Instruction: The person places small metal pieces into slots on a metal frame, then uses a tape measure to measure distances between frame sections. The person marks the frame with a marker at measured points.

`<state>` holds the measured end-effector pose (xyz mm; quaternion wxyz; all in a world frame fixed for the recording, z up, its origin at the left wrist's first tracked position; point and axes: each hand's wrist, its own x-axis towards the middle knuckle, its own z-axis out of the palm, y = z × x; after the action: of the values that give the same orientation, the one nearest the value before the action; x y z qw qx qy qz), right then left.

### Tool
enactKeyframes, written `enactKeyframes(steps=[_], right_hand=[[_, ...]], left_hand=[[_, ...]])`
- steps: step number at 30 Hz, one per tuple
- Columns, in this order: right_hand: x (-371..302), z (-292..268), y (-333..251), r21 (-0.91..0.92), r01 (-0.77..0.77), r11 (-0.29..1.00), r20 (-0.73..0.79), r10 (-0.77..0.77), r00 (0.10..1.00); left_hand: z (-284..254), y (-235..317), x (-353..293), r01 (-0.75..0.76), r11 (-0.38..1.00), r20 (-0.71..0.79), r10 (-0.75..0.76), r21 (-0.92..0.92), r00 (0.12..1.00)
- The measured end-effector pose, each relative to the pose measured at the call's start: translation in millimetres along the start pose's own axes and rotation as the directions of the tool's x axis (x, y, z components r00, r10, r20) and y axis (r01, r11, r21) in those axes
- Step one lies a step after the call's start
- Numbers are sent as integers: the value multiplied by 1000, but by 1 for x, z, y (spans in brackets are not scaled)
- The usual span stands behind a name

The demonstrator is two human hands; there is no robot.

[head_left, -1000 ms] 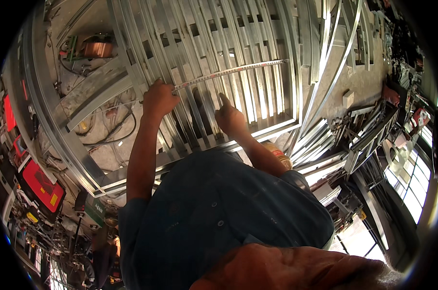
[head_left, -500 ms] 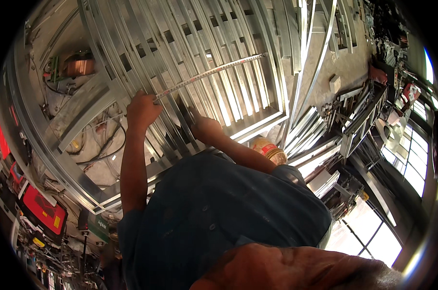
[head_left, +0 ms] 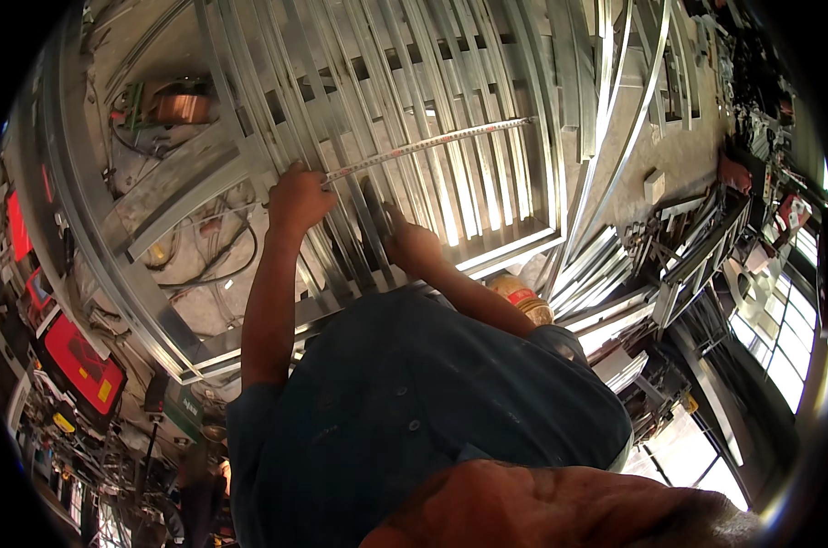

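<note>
My left hand (head_left: 301,203) is curled closed around the near-left end of the tape measure (head_left: 427,143), its case hidden. The blade lies rightward across the metal slats (head_left: 377,68), nearly to the right-hand rail (head_left: 549,137). My right hand (head_left: 414,248) is half curled, nearer me; I can't tell whether it grips anything. I judge the measuring partway: blade stretched out, not yet wound back.
</note>
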<state>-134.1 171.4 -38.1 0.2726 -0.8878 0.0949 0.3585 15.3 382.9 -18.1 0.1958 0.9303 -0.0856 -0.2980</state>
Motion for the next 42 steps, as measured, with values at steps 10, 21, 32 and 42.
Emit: enactKeyframes(steps=[10,21,32,42], right_hand=[[-1,0,-1,0,30,1000,-37,-30,999],[1,5,4,3,57,998,-66,-57,996],[0,-6,-6,8,16,1000,-32,-15,999],[-1,-2,-4,18,46,999,-49,-45,998]], left_hand=[[2,-2,1,-14,1000,-26,14,7,1000],[3,-1,0,-23,1000,-42,24,14,999],[1,-1,2,-13,1000,-24,13,15,1000],[5,-4,0,-28,1000,-63,28,0,998]])
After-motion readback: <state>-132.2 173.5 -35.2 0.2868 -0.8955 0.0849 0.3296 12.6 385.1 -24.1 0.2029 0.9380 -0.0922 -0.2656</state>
